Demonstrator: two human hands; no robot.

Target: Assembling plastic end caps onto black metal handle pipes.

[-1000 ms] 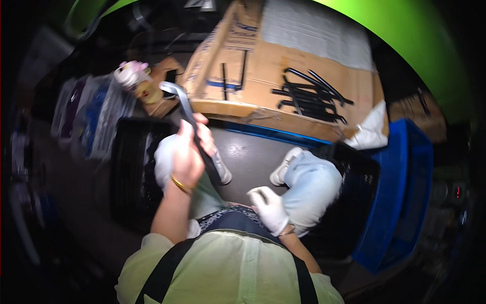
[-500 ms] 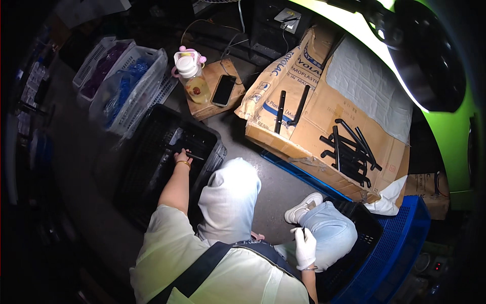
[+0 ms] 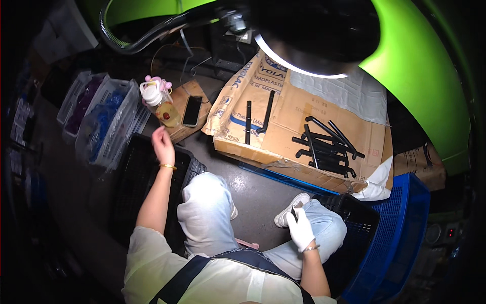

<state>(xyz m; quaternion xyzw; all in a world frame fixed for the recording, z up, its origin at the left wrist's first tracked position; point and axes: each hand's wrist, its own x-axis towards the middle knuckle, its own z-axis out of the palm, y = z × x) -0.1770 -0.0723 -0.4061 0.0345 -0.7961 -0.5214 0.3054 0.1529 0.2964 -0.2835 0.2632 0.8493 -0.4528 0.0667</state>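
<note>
My bare left hand (image 3: pixel 162 145), a gold bangle at its wrist, is raised over the far end of the black crate (image 3: pixel 196 166) on my left. Its fingers are loosely bent with nothing visible in them, close to the bottle (image 3: pixel 167 112). In a white glove, my right hand (image 3: pixel 301 230) is closed in front of my right knee. A small dark tool (image 3: pixel 294 215) pokes out of its fist; its exact kind is unclear. Several black bent rods (image 3: pixel 329 148) lie heaped on the cardboard box (image 3: pixel 283 163), and two more rods (image 3: pixel 248 121) lie apart at its left.
A phone (image 3: pixel 192 111) lies beside the bottle on a wooden board (image 3: pixel 206 104). White baskets (image 3: pixel 132 104) with bagged blue and purple things stand far left. A lamp (image 3: pixel 314 38) hangs over the box's far side. At right is a blue crate (image 3: pixel 400 228) beside a black one (image 3: pixel 362 218).
My left hand has come up out of the black crate and let go of a black rod. The whole view has shifted, with the lamp now more central. My right hand still grips the dark tool.
</note>
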